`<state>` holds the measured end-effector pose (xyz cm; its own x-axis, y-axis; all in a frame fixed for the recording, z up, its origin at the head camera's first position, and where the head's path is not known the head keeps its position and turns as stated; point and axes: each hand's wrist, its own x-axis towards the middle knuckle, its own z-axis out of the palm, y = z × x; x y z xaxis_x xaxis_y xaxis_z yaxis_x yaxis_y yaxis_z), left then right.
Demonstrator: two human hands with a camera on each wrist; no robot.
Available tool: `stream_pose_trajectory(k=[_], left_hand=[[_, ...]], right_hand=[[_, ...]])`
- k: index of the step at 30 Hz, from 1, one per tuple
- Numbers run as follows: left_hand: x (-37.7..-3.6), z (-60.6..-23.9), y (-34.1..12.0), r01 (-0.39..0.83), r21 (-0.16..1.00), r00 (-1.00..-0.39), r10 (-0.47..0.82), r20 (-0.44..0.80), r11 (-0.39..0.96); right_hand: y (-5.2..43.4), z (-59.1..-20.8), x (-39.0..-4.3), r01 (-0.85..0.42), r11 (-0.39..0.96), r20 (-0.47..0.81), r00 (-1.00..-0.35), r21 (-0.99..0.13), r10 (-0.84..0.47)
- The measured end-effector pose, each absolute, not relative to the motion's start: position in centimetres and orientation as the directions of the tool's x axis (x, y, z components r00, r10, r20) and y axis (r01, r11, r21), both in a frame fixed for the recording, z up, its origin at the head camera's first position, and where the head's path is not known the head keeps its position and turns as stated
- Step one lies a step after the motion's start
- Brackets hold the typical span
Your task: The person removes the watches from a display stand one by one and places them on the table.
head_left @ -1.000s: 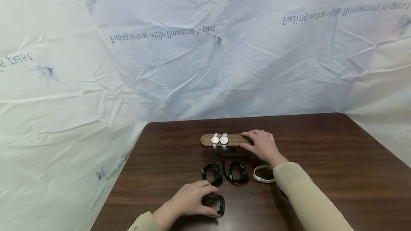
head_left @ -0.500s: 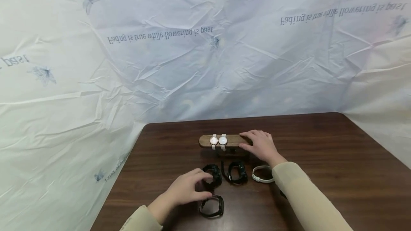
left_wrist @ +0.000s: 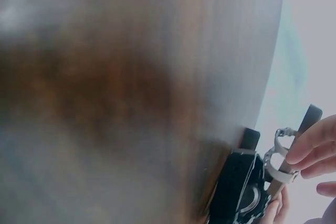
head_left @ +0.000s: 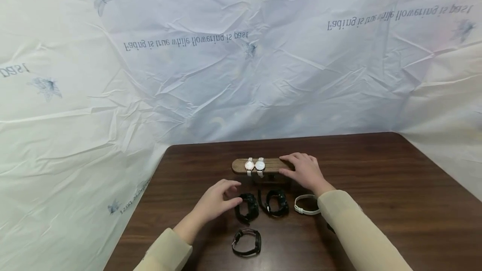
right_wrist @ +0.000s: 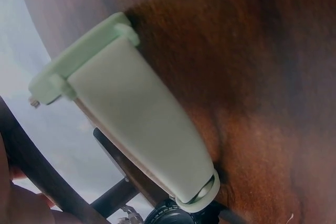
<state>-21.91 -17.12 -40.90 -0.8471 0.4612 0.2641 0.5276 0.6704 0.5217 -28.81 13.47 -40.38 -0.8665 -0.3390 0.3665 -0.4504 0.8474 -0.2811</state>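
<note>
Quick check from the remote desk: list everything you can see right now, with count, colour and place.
wooden stand: 1, brown, middle of the table, far side.
white watches: 2, side by side on the stand's left part.
black watches: 2, in a row in front of the stand.
white watch: 1, on the table, right end of that row.
dark watch: 1, alone near the front edge.
table: 1, dark brown wood.
backdrop sheet: 1, white, printed, behind the table.
left hand: at the leftmost black watch; contact unclear.
right hand: grips the stand's right end.
</note>
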Motion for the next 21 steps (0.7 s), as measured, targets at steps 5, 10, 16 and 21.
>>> stream_pose_trajectory(k=[5,10,16,21], left_hand=[[-23.0,-40.4,-17.4,0.528,0.508,-0.848,0.460,0.265,0.681],[-24.1,-39.8,-17.4,0.546,0.478,-0.838,0.460,0.295,0.688],[-25.4,-39.6,-17.0,0.525,0.482,-0.851,0.429,0.303,0.701],[-26.2,-39.8,-16.6,0.491,0.515,-0.871,0.398,0.287,0.703]], right_hand=[[13.5,-40.3,-28.8,-0.448,0.846,0.358,-0.870,-0.288,-0.339],[13.5,-40.3,-28.8,-0.448,0.844,0.355,-0.872,-0.295,-0.338],[13.6,-40.2,-28.8,-0.448,0.844,0.347,-0.873,-0.295,-0.342],[13.7,-40.2,-28.8,-0.447,0.844,0.340,-0.875,-0.295,-0.345]])
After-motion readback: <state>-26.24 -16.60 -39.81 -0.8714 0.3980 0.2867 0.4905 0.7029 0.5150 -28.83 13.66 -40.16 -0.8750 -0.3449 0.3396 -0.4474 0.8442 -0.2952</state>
